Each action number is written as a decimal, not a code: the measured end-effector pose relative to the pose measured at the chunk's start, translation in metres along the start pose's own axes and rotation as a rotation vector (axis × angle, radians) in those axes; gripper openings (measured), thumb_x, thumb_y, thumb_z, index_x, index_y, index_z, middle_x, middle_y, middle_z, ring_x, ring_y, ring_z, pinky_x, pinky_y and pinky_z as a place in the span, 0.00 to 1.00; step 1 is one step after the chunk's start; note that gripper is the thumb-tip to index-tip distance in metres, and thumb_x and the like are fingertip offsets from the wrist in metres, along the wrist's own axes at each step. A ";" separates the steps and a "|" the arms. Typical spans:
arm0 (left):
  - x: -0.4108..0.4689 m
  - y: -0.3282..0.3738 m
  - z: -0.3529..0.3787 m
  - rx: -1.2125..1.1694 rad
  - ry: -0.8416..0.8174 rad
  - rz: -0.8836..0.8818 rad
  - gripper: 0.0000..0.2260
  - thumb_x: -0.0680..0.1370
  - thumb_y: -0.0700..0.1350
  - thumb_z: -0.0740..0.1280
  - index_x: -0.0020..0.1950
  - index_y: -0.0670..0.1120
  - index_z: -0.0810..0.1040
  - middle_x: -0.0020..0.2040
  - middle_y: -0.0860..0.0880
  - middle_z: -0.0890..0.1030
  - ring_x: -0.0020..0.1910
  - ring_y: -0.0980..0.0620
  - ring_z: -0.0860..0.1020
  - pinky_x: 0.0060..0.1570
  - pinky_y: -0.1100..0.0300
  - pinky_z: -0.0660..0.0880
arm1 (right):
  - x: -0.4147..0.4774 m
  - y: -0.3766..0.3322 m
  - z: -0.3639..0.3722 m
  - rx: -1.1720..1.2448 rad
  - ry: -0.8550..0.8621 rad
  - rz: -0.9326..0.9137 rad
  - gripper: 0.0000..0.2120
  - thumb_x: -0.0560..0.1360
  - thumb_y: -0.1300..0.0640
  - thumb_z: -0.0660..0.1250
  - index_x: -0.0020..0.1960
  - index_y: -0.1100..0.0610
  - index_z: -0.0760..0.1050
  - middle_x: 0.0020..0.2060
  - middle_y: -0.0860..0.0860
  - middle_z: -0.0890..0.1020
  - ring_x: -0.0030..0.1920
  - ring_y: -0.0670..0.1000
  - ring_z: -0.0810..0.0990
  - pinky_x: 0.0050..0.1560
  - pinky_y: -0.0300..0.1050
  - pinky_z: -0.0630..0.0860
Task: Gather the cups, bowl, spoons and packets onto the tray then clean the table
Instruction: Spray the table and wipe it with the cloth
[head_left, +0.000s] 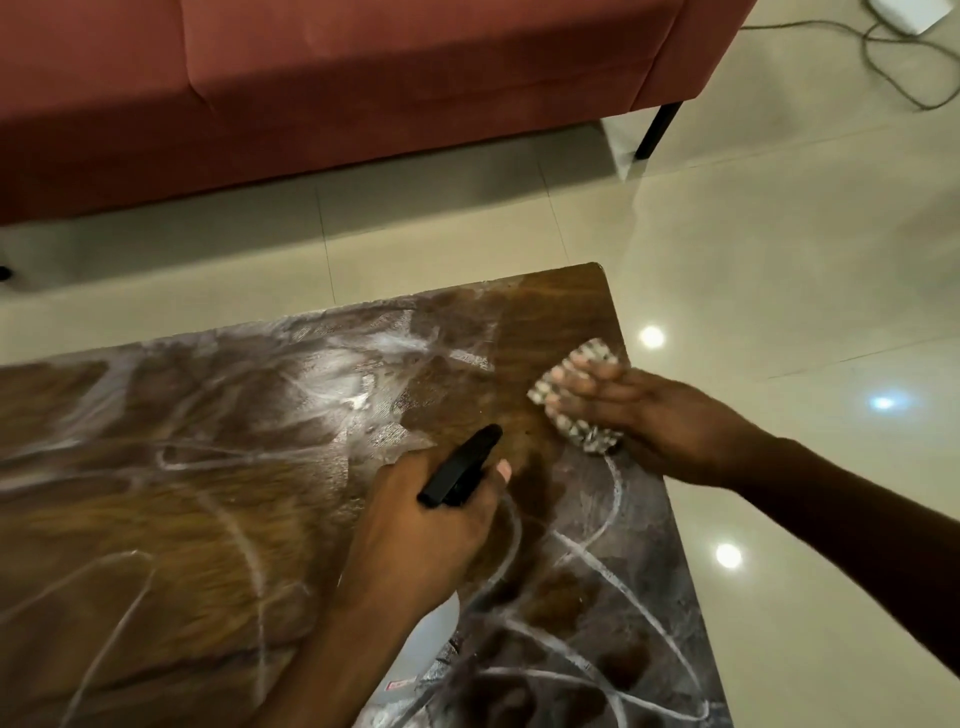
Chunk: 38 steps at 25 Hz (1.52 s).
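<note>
Table (208, 519) streaked white: left hand (426, 525) grasps spray bottle (457, 470), right hand (644, 415) flat on cloth (571, 400).

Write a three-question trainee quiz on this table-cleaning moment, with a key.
1. True or false: the left hand holds a spray bottle.
2. What does the right hand press on the table?
A. sponge
B. patterned cloth
C. brush
3. Fill in: the sofa beyond the table is ____.

Key: 1 true; 2 B, the patterned cloth; 3 red.
</note>
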<state>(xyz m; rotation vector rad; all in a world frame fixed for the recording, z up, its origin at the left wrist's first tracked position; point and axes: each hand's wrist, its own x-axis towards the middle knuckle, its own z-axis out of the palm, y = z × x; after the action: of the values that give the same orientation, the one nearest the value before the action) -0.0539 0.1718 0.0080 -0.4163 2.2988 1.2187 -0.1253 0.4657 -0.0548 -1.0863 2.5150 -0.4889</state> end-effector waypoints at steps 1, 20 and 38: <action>-0.004 -0.003 0.001 0.003 -0.011 0.009 0.19 0.78 0.62 0.72 0.34 0.52 0.77 0.24 0.50 0.72 0.21 0.56 0.66 0.23 0.67 0.63 | 0.003 0.012 -0.005 0.027 0.063 0.118 0.36 0.79 0.69 0.65 0.84 0.53 0.63 0.85 0.52 0.60 0.87 0.57 0.53 0.84 0.61 0.60; -0.076 -0.026 0.061 -0.023 -0.084 -0.013 0.18 0.78 0.60 0.74 0.32 0.58 0.75 0.21 0.55 0.70 0.18 0.57 0.68 0.21 0.68 0.63 | -0.041 -0.058 0.039 0.115 0.010 0.047 0.36 0.80 0.69 0.63 0.85 0.50 0.63 0.86 0.50 0.60 0.87 0.55 0.52 0.84 0.62 0.59; -0.118 -0.032 0.102 0.118 -0.202 -0.007 0.18 0.78 0.62 0.73 0.39 0.49 0.80 0.32 0.49 0.81 0.32 0.49 0.80 0.37 0.51 0.78 | -0.074 -0.019 0.031 0.131 0.103 0.253 0.38 0.77 0.72 0.63 0.84 0.52 0.65 0.85 0.52 0.62 0.87 0.58 0.54 0.82 0.63 0.65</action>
<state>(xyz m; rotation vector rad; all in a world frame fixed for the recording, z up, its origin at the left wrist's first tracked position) 0.0881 0.2435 0.0040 -0.2464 2.1795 1.0641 -0.0519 0.5028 -0.0601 -0.6998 2.6181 -0.6391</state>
